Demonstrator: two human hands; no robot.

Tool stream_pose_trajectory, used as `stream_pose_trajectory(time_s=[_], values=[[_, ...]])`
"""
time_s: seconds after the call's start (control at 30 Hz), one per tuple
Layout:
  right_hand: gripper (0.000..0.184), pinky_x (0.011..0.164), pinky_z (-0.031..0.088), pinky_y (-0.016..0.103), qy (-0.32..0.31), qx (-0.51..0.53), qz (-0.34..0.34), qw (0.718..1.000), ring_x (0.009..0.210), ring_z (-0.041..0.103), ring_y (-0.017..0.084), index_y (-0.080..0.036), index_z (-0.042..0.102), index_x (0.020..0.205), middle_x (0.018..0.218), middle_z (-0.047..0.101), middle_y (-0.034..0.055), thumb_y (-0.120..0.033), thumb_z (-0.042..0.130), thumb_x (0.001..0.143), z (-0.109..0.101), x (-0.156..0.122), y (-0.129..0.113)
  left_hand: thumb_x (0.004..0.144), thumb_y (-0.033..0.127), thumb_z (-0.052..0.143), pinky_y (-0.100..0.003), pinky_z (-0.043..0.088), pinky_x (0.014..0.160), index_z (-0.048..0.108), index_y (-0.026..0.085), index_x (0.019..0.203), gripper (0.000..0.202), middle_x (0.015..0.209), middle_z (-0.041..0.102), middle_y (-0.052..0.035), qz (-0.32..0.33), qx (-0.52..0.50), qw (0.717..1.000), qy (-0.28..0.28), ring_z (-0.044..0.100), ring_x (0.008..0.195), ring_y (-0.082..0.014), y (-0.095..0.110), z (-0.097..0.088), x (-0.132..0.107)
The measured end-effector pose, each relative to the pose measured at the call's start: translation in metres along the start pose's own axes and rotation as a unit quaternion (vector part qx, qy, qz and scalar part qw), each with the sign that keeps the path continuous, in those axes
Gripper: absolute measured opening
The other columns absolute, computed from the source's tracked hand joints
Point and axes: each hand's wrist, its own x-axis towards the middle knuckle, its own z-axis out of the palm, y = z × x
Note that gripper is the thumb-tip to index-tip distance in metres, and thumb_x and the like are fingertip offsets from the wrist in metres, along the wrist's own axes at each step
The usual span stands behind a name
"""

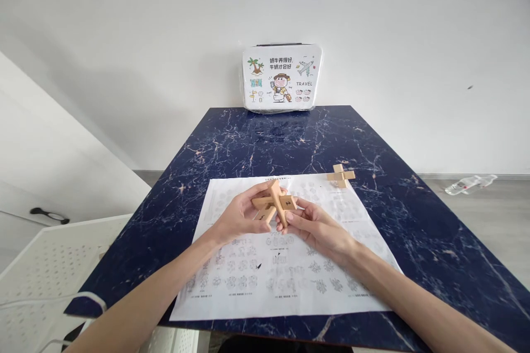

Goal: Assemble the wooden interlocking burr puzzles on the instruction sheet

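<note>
Both hands hold a wooden burr puzzle (275, 202) made of interlocking pale sticks, above a printed sheet. My left hand (238, 215) wraps round its left side, thumb low and fingers behind. At the right, my right hand (317, 226) pinches the lower end of a slanted stick between thumb and fingers. One stick end bears a black "2". The sticks cross at angles, and fingers hide part of the far side. Beneath lies the white instruction sheet (232, 303), printed with rows of small diagrams.
A second wooden cross-shaped puzzle (342, 175) sits at the sheet's upper right corner. The blue marbled table (265, 149) runs back to a wall, where a white printed case (282, 77) stands. White cables (53, 300) hang at the lower left. A plastic bottle (470, 183) lies on the floor right.
</note>
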Motion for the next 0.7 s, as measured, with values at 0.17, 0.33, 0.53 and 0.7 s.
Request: stream_pose_trajectory(time_s=[0.17,0.33,0.53,0.7], values=[[0.039,0.098,0.059,0.043,0.011,-0.014,-0.001,1.000,0.092,0.076,0.021,-0.022,0.065,0.122,0.100,0.076,0.0051,-0.045,0.078,0.094,0.0015,-0.0016,-0.0013,0.070,0.047,0.098,-0.060,0.045,0.116,0.063,0.026,0.145,0.085,0.145,0.066,-0.0169,0.011,0.007,1.000,0.004,0.065,0.130,-0.0408,0.0008,0.0007,-0.0011],[0.040,0.095,0.061,0.045,0.022,-0.021,0.002,1.000,0.093,0.076,0.023,-0.022,0.067,0.118,0.102,0.078,0.0063,-0.048,0.082,0.090,0.0039,-0.0010,-0.0006,0.069,0.044,0.099,-0.059,0.045,0.117,0.061,0.027,0.146,0.087,0.141,0.068,-0.0154,0.012,0.030,0.999,-0.006,0.062,0.134,-0.0401,-0.0029,0.0033,-0.0020],[0.039,0.092,0.061,0.043,0.012,-0.021,-0.006,1.000,0.095,0.076,0.022,-0.022,0.067,0.116,0.106,0.078,0.0070,-0.048,0.081,0.090,0.0045,0.0025,-0.0011,0.070,0.041,0.099,-0.058,0.045,0.117,0.060,0.030,0.146,0.086,0.152,0.060,-0.0151,0.023,0.035,0.999,-0.005,0.059,0.138,-0.0407,-0.0028,0.0076,-0.0018],[0.039,0.093,0.060,0.042,0.009,-0.018,-0.006,1.000,0.093,0.076,0.021,-0.024,0.067,0.119,0.108,0.078,0.0054,-0.044,0.083,0.090,0.0047,0.0021,-0.0003,0.069,0.039,0.100,-0.057,0.047,0.115,0.061,0.030,0.146,0.087,0.146,0.064,-0.0143,0.029,0.044,0.999,0.003,0.062,0.134,-0.0398,-0.0025,0.0072,-0.0034]])
